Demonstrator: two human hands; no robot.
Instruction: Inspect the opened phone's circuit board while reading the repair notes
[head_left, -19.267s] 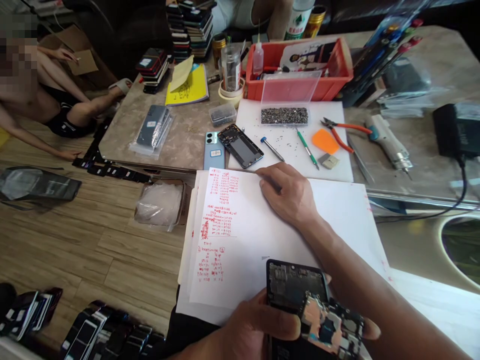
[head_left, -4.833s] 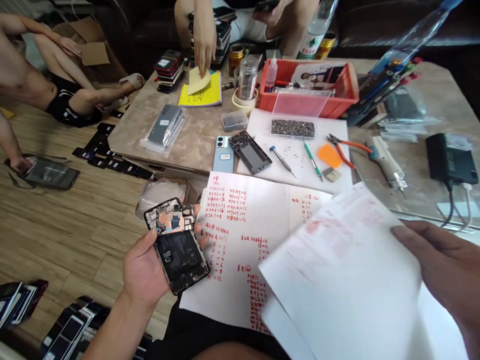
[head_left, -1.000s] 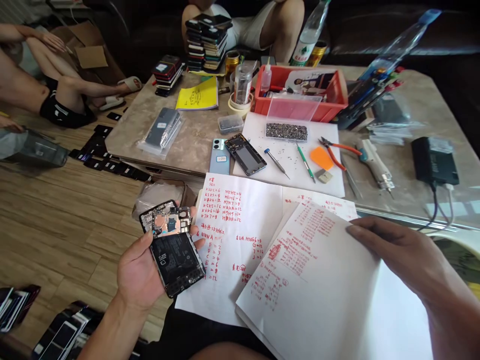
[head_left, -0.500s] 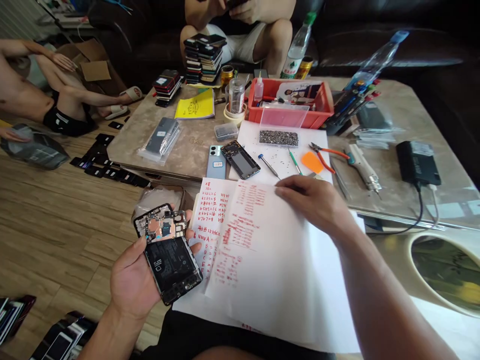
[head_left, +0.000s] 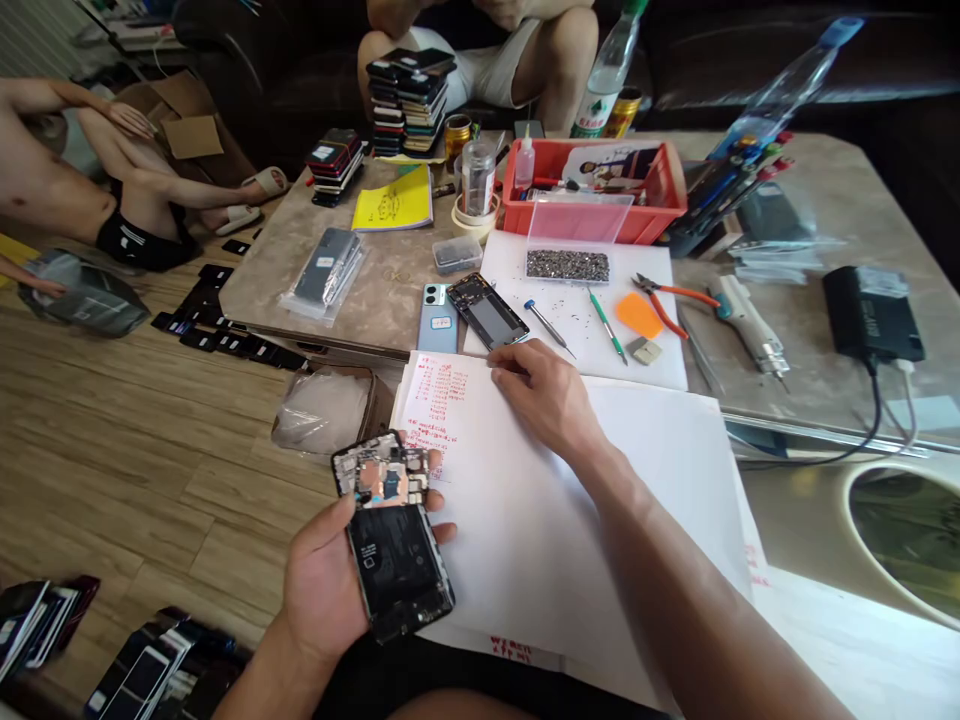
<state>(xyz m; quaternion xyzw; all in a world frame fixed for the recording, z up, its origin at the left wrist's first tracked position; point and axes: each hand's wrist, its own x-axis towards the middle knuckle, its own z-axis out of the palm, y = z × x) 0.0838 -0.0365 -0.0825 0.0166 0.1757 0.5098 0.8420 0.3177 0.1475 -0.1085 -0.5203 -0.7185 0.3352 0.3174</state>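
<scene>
In my left hand lies an opened smartphone, its back cover off. The black battery and the board with copper-coloured patches face up. My thumb and fingers grip its edges. A stack of paper sheets spreads over my lap and against the table edge. Faint red handwriting shows at the top sheet's left side. My right hand is on the upper part of that sheet, fingers curled together at the paper. Just beyond it lie a removed phone back frame and a light-blue phone.
On the table are a screwdriver, a green pen-like tool, orange-handled cutters, a clear box of screws and a red bin. Phone stacks stand farther back. Two other people sit nearby.
My right hand has moved left, carrying the lifted sheet over so that it now covers the red-written page. The phone in my left hand has shifted right in view.
</scene>
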